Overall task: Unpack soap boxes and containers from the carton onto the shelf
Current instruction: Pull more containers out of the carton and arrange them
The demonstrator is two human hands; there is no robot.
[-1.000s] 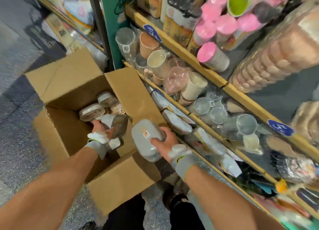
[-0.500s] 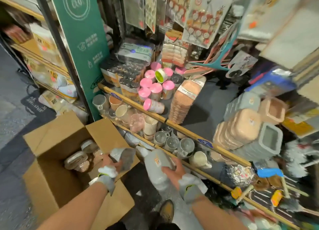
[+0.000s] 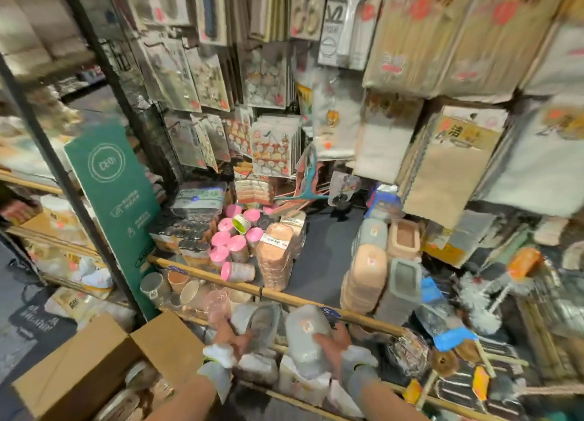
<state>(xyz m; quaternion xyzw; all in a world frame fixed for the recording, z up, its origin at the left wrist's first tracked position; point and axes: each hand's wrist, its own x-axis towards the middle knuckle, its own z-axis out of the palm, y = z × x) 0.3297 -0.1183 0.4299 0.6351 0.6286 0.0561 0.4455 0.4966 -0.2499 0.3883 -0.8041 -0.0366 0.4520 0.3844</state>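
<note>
Left hand [image 3: 235, 341] gripped a grey oval plastic container [image 3: 264, 324], fingers curled round it. Right hand [image 3: 335, 346] clasped a grey rectangular wrapped container [image 3: 305, 335] likewise. Both were at the wood-edged shelf [image 3: 284, 298], beside the brown cardboard carton [image 3: 94, 367].

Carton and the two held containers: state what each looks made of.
Carton: brown cardboard, matte, creased flaps. Right-hand container: likely grey plastic, smooth, faint sheen. Left-hand container: seemingly grey plastic too; blur leaves it open.
</note>
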